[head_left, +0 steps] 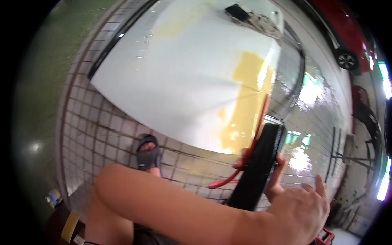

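My right hand (276, 179) holds a long flat black block (259, 163) from behind, the thumb on one side and fingertips on the other. A thin curved red strip (260, 126) runs along the block's left side. My left forearm crosses in front of me to the right. My left hand (300, 212) is near the block's lower end, back up, one finger stretched out and the others bent under. What those bent fingers hold, if anything, is hidden. Ahead lies a white car door panel (175, 81) with a glossy yellow patch (245, 102) near the block.
On the panel's far end lie a crumpled cloth (261, 25) and a small black block (237, 12). My sandaled foot (148, 153) is on the tiled floor (110, 122). Wet, shiny floor lies to the right, with a metal stand (341, 156) and a red car (347, 32) beyond.
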### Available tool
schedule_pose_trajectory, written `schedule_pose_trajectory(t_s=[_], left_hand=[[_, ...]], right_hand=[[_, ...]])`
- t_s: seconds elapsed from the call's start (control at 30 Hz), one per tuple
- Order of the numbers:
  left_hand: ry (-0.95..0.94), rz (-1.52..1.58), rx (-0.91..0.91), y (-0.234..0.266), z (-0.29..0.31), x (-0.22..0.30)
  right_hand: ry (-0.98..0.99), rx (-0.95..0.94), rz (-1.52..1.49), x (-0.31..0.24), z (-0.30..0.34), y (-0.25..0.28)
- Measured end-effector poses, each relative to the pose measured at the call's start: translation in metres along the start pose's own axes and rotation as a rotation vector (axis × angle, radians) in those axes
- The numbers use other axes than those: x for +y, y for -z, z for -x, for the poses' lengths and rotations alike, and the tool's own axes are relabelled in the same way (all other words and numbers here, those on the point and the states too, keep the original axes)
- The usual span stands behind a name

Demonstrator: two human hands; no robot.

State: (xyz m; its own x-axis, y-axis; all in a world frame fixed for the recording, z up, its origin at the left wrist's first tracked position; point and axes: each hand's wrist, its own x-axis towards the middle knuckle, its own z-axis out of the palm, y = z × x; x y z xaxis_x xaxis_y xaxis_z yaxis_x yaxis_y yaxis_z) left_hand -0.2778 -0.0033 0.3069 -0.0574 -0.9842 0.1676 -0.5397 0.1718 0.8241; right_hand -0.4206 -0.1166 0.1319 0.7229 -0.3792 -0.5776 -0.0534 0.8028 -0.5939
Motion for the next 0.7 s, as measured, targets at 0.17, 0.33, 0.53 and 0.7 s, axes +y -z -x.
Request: schedule_pose_trajectory(t_s=[0.17, 0.33, 0.53, 0.7], left_hand=[[0.031, -0.078, -0.048, -0.007, -0.005, -0.017], [0.062, -0.210, -0.072, 0.006, -0.002, -0.012], [0.094, -0.001, -0.216, -0.021, -0.021, 0.010], [-0.012, 0.005, -0.152, -0.021, -0.012, 0.000]], right_hand=[[-0.075, 0.109, 0.029, -0.003, 0.003, -0.008], [-0.128, 0.083, 0.018, -0.020, 0.005, -0.017], [-0.076, -0.074, 0.027, -0.011, -0.002, 0.023], [-0.070, -0.037, 0.097, -0.012, -0.003, 0.011]])
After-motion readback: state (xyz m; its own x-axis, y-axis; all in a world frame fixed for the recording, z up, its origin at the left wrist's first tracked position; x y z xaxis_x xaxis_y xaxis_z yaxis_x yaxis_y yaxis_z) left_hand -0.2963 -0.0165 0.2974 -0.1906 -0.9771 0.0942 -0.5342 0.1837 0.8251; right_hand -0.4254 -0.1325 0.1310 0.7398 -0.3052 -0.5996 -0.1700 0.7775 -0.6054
